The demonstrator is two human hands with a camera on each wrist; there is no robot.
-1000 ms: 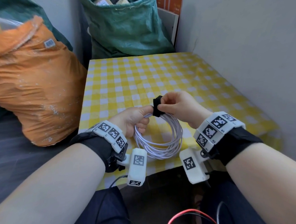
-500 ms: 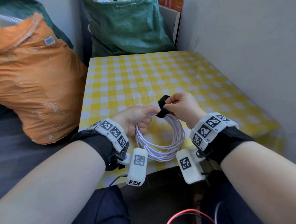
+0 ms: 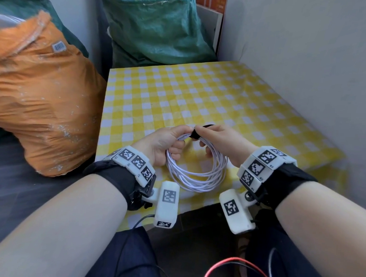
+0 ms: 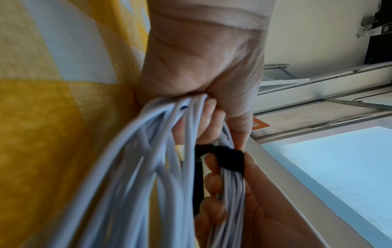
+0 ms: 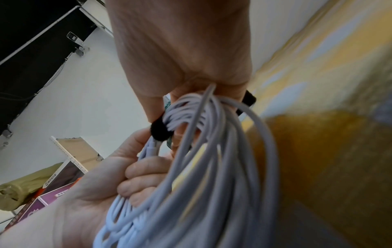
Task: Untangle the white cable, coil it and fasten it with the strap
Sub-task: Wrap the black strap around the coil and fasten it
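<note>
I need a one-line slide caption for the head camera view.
Both hands, left hand and right hand, hold the coiled white cable while wrapping the black strap above the yellow checked tablecloth.

Head view bright, soft daylight, no harsh glare; faint shadows under white cable (image 3: 197, 173) on tablecloth (image 3: 180, 91). Wide-angle bending at edges. Wrist views softer: near cable loops blurred, far background sharper, corners stretched.
</note>
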